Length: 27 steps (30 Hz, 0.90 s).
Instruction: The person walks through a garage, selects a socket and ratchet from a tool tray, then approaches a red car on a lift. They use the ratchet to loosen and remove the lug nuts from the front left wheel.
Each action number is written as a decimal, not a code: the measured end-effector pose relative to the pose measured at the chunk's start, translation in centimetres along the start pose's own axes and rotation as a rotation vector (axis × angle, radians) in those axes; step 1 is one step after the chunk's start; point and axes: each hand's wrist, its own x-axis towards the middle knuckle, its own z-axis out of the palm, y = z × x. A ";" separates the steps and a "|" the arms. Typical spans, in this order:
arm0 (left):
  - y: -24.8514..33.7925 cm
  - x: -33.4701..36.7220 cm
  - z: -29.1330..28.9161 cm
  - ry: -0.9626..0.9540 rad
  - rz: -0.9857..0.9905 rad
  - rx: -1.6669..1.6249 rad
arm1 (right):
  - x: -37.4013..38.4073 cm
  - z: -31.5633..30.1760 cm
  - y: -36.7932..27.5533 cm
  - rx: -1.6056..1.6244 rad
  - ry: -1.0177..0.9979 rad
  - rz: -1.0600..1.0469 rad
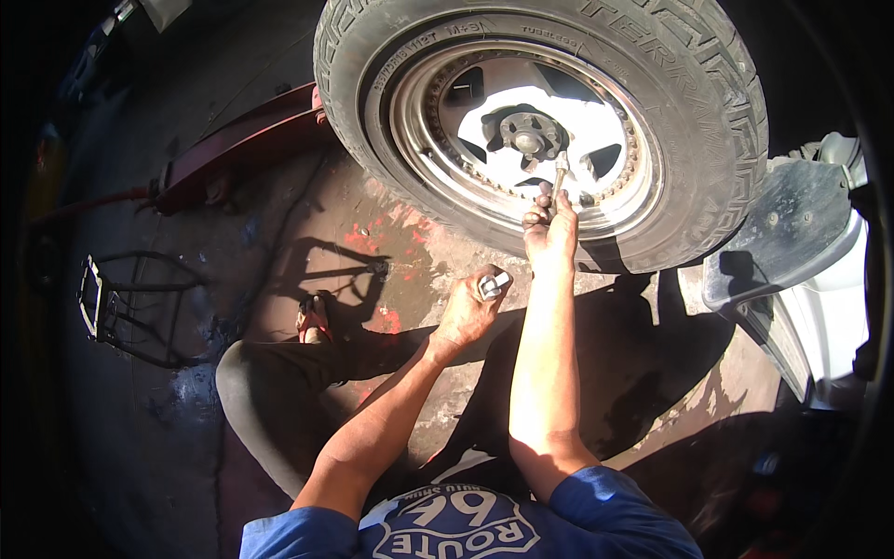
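Observation:
A large wheel, its tyre (689, 121) black with chunky tread and its rim (507, 102) silver, stands in front of me. At its centre is a dark hub (528, 138). My right hand (553, 228) is closed on a slim metal tool (562, 172), whose upper end lies just below and to the right of the hub; its exact kind is unclear. Lower and to the left, my left hand (468, 309) is wrapped round a silver metal tool (494, 283). Only that tool's end shows above the fist, apart from the wheel.
A red floor jack (233, 149) reaches to the wheel's left side. At left a black metal frame stand (112, 298) rests on the stained floor. Grey-white car bodywork with a dark flap (792, 224) borders the right. My bent knee (270, 391) is at lower left.

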 end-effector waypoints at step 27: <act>-0.3 0.9 -0.7 -0.022 -0.085 -0.066 | 0.9 2.4 -0.1 -0.130 0.270 -0.098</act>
